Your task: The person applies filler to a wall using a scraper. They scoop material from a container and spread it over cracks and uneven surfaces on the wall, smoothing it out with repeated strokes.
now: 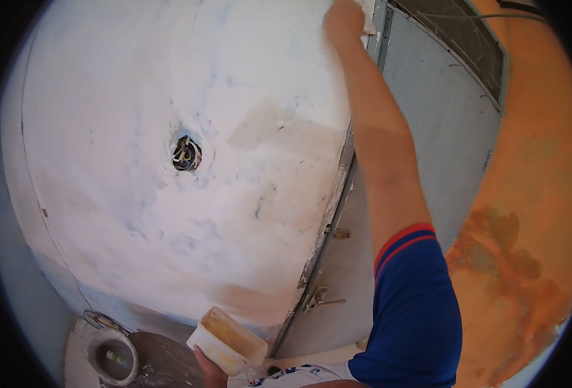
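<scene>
Low in the view, my left hand (211, 370) grips the side of a white rectangular plastic tub (224, 352). The tub is tilted, and a pale cream residue coats its inside. My right arm stretches up to the top of the wall, where my right hand (345, 24) is closed against the edge of the door frame. A pale flat piece (368, 18) shows beside its fingers; its kind is too hard to make out. The whitish plastered wall (105, 97) has grey and bluish patches.
An open round hole with wires (186, 153) is in the wall. On the right stand a grey metal door (438, 110) with a bolt (318, 299) and an orange wall (538, 161). A round bucket (112, 357) sits at the lower left, beside a dark round surface (163, 355).
</scene>
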Motion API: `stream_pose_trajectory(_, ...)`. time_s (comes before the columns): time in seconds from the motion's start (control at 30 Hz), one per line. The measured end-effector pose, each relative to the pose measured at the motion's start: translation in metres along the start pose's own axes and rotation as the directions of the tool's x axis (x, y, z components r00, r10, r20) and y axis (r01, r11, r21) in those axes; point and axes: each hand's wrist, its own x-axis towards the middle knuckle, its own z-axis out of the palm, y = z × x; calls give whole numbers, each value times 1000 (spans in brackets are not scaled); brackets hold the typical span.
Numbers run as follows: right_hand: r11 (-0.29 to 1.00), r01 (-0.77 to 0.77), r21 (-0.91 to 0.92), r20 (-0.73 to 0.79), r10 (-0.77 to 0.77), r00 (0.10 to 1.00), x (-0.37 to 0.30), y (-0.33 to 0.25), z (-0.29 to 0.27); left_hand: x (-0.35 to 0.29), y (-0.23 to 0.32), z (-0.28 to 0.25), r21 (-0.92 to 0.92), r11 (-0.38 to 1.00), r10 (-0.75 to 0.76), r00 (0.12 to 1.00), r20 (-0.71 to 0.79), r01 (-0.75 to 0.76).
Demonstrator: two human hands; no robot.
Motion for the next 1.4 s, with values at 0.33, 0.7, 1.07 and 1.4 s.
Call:
stream_pose_trajectory(0.33, 995, 39, 90, -104, -29, 994, 6, -35, -19, -2, 3, -7, 20, 999, 31, 998, -61, -29)
stream_pose_trajectory(0.7, 988, 100, -117, -12, -102, 995, 27, -37, -19, -2, 1, -12, 85, 995, 61, 996, -67, -55)
stream_pose_trajectory(1.07, 984, 114, -137, -43, -121, 992, 32, -45, -22, -14, 12, 5, 70, 996, 59, 997, -58, -55)
stream_pose_trajectory(1.4, 984, -89, 152, -137, 111, 984, -28, -73, -19, -35, 27, -10, 95, 990, 109, 989, -97, -99)
